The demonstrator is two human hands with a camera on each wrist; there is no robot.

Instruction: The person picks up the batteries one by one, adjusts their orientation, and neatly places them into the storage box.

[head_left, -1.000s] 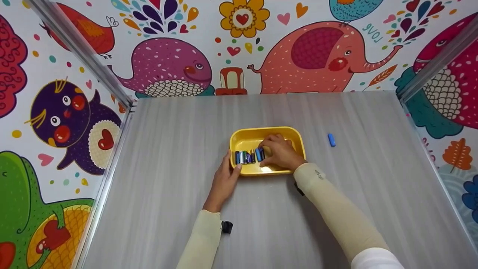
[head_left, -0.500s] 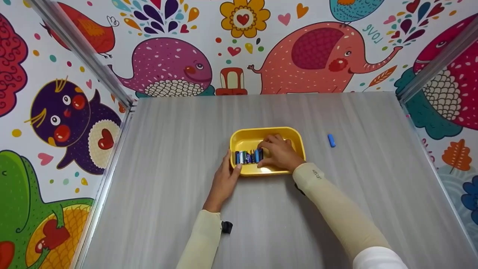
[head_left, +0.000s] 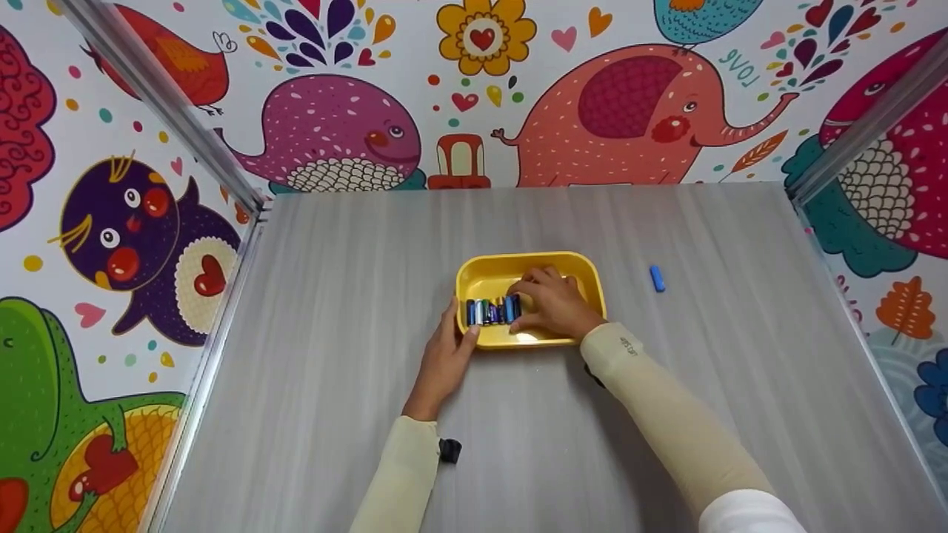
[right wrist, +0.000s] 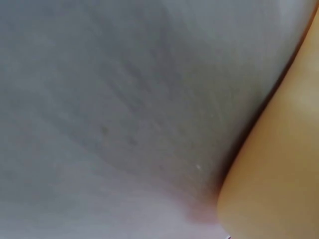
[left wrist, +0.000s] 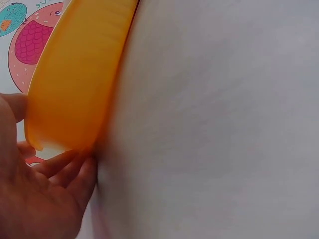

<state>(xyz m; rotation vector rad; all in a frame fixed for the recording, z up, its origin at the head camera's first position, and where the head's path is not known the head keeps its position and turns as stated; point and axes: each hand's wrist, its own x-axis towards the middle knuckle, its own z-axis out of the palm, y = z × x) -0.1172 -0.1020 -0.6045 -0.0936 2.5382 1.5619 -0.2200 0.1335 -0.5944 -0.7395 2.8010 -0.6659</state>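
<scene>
A yellow plastic tray (head_left: 480,283) sits in the middle of the table. Inside it, several batteries (head_left: 486,312) lie side by side in a row toward the left end. My left hand (head_left: 442,359) grips the tray's left near corner, thumb up at the rim; the left wrist view shows its fingers (left wrist: 82,181) curled under the yellow wall (left wrist: 75,74). Reaching into the tray, my right hand (head_left: 557,305) pinches the rightmost dark blue battery (head_left: 517,306) lengthwise between thumb and fingers. The right wrist view has only the tray's outer wall (right wrist: 279,179), the hand being hidden.
One small blue cylinder (head_left: 658,278), like a battery, lies on the grey table (head_left: 355,311) right of the tray. Metal frame posts (head_left: 159,104) and cartoon-printed walls (head_left: 592,111) enclose the table's back and sides.
My right hand has slid slightly left, and the right-end batteries have closed the gap to the row. In the last half second hardly anything moved. The left hand has stayed on the tray.
</scene>
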